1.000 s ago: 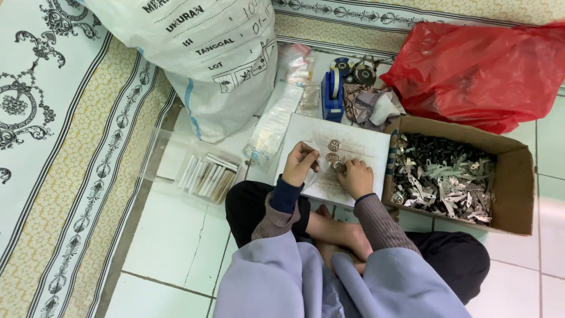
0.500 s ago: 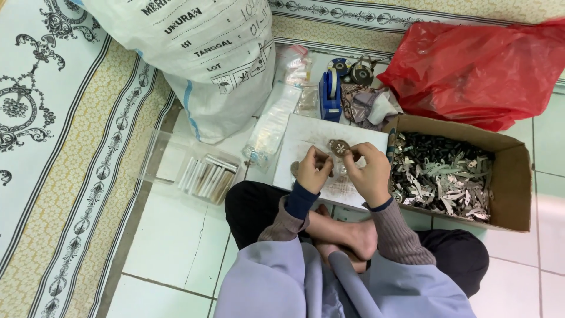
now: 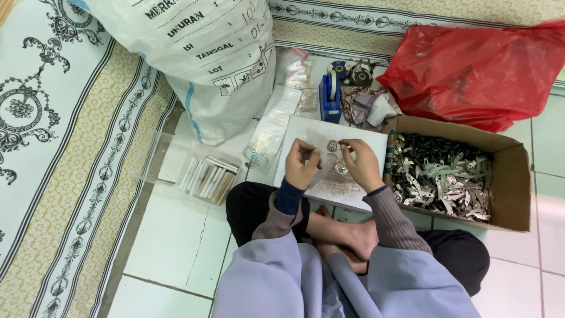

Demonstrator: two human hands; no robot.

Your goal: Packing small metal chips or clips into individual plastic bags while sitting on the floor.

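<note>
From up here I see my left hand (image 3: 301, 165) curled shut on something too small to make out, and my right hand (image 3: 362, 165) pinching a small round metal piece (image 3: 333, 145) just off its fingertips, with another round piece (image 3: 340, 169) lying on the white board (image 3: 365, 136) between the two hands. My worry is a slip: a loose pinch could let the piece roll off the board's near edge into my lap, or right of my right hand into the cardboard box (image 3: 512, 176) of mixed metal scraps, where I'd struggle to find it.
</note>
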